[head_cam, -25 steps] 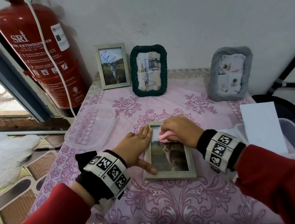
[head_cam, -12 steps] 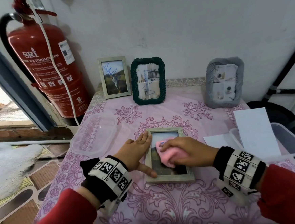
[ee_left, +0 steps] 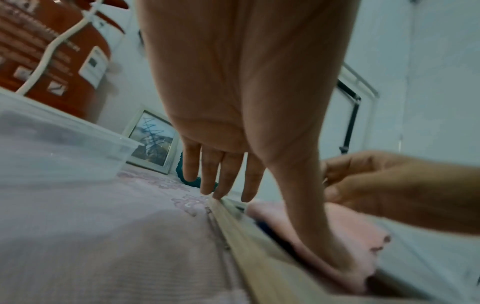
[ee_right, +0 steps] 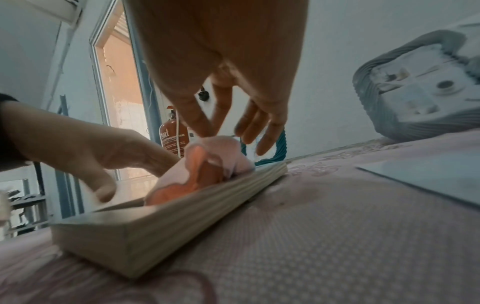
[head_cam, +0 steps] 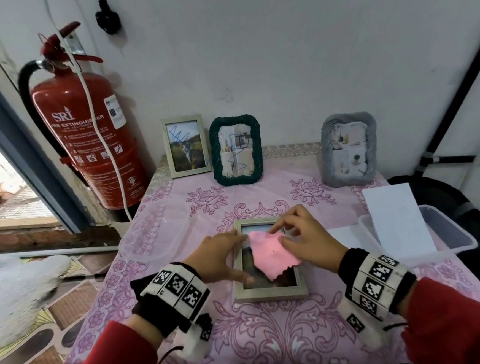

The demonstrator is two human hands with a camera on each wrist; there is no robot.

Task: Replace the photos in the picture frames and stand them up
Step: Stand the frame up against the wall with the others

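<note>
Since the moment before, the pink cloth (head_cam: 270, 252) has gone from bunched under the right hand (head_cam: 306, 238) to spread loosely over the glass, and that hand now pinches its far edge between thumb and fingertips, probably to lift it away or turn it for another wipe. Flat and straight-fingered, the left hand (head_cam: 219, 258) grips nothing and presses the left rail of the wooden frame (head_cam: 270, 293), lying face up mid-table, likely to stop it sliding. Three more frames stand along the white wall on the pink floral tablecloth (head_cam: 274, 343), beside a red fire extinguisher (head_cam: 86, 142).
</note>
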